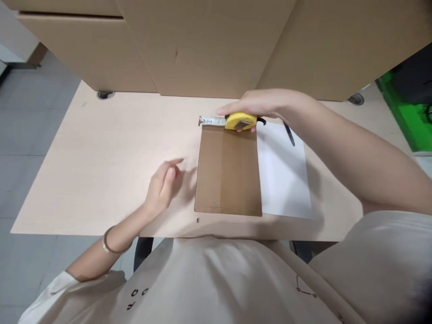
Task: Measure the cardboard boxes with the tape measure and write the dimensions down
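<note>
My right hand (258, 104) grips a yellow tape measure (240, 121) at the far edge of a flat brown cardboard box (229, 173). A short length of the tape's metal blade (215, 121) sticks out to the left, its hook near the box's far left corner. To the left of the box, my left hand (164, 182) hovers over the table, slightly blurred. Its index finger points toward the box, the other fingers are partly curled, and I see nothing in it.
A white sheet of paper (285, 175) lies partly under or against the box's right side, with a black pen (289, 134) on it. Large cardboard boxes (209, 49) wall off the back of the pale wooden table (111, 162). A green object (401, 117) stands at the right.
</note>
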The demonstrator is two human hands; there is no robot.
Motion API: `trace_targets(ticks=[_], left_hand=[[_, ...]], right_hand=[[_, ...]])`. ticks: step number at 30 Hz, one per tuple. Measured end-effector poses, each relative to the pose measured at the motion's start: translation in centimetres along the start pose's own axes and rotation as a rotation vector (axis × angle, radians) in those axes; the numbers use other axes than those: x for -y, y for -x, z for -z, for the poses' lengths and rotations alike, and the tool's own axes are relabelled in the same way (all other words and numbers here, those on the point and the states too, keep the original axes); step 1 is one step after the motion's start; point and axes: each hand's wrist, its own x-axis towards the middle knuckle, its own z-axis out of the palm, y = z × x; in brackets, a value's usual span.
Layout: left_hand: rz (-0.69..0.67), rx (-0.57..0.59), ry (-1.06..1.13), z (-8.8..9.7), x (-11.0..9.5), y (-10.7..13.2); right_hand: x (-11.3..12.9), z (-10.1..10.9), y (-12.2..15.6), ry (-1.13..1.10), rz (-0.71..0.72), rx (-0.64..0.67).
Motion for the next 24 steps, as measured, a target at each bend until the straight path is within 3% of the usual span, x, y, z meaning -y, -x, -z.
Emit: trace_targets(ticks=[4, 7, 9, 13, 17, 24], left_hand=[[0.07, -0.121, 0.322, -2.9, 1.7, -7.8], [0.094, -0.024, 0.454, -5.7, 2.6, -12.7], [0.093, 0.063, 0.544, -7.2, 2.8, -14.6], [0.093, 0.171, 0.653, -8.7, 2.2, -15.5], [0.045, 0.17, 0.62, -8.7, 1.6, -15.1], [0.014, 0.204, 0.623, -8.5, 2.1, -15.7]], right_hand=[[0.3, -0.2, -0.3, -0.015, -0.107, 0.087], [1.0, -0.5, -0.9, 0.035, -0.149, 0.09], [1.3, -0.6, -1.3, 0.072, -0.15, 0.09], [1.4, -0.6, -1.5, 0.1, -0.141, 0.08], [1.3, -0.6, -1.1, 0.128, -0.161, 0.039], [1.0, -0.4, -0.3, 0.124, -0.112, 0.095]])
